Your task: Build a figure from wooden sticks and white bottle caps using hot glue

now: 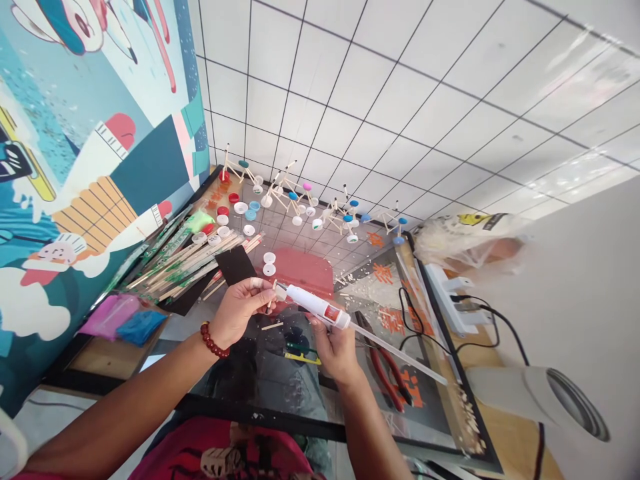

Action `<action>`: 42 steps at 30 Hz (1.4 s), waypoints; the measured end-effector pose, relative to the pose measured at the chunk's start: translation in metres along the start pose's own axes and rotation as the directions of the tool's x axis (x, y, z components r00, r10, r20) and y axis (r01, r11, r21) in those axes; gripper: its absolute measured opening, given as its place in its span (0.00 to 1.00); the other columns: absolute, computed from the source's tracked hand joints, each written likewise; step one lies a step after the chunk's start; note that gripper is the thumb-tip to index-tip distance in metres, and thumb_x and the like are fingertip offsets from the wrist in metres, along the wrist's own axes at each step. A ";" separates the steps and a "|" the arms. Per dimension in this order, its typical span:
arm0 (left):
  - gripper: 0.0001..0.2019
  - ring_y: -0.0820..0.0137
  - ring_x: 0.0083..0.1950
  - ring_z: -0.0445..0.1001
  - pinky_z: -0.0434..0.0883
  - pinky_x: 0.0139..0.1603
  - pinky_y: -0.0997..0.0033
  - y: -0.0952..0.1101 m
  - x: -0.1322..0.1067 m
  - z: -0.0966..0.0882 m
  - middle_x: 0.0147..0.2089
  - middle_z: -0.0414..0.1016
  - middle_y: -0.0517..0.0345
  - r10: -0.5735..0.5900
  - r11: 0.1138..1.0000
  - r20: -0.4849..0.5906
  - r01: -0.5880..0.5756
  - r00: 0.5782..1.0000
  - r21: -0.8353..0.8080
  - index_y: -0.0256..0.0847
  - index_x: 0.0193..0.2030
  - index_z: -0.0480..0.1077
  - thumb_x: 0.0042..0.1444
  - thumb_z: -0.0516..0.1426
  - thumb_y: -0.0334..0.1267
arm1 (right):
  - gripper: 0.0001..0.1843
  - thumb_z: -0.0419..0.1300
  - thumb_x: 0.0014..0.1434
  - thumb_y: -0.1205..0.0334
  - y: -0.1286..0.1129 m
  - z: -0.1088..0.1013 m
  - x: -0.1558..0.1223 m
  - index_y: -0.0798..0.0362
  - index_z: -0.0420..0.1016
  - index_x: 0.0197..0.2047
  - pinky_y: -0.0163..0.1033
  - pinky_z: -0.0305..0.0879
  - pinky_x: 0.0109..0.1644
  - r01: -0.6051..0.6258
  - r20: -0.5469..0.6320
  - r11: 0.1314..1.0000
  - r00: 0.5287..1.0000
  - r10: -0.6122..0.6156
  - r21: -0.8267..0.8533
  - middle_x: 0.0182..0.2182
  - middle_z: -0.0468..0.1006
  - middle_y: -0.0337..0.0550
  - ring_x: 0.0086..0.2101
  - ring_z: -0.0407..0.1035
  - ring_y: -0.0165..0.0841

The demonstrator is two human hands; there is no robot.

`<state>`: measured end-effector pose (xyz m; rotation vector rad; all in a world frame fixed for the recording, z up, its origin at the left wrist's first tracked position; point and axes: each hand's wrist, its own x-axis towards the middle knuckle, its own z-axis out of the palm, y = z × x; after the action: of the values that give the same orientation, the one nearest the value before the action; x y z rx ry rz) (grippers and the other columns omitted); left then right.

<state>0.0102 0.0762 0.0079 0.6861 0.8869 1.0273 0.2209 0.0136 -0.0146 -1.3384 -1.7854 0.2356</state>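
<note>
In the fingers sits a white glue gun with a red label and a clear glue stick. Behind the left fingers, a dark red bead bracelet circles the wrist. Below the fingers is a deep pink shirt with a black print. Beyond them, bottle caps come in red, white and blue. To the right lie red-handled pliers. To the left, a mural mixes teal, white and orange, while white tiles beyond the fingers carry a black grid.

free room: glass tabletop below left hand | obstacles: red-handled pliers, power strip, stick pile
</note>
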 end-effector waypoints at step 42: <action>0.15 0.73 0.27 0.74 0.72 0.28 0.74 0.093 0.063 0.061 0.27 0.77 0.56 0.156 0.987 0.090 -0.152 0.984 -0.056 0.33 0.30 0.76 0.39 0.73 0.39 | 0.16 0.59 0.65 0.51 0.000 -0.052 0.129 0.55 0.78 0.45 0.44 0.69 0.48 -0.062 -0.277 0.983 0.955 0.109 0.173 0.39 0.80 0.47 0.40 0.73 0.38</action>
<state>0.0392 0.1643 0.0953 0.7652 0.7330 1.1408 0.2528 0.1064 0.0844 -1.2643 -1.4373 0.2183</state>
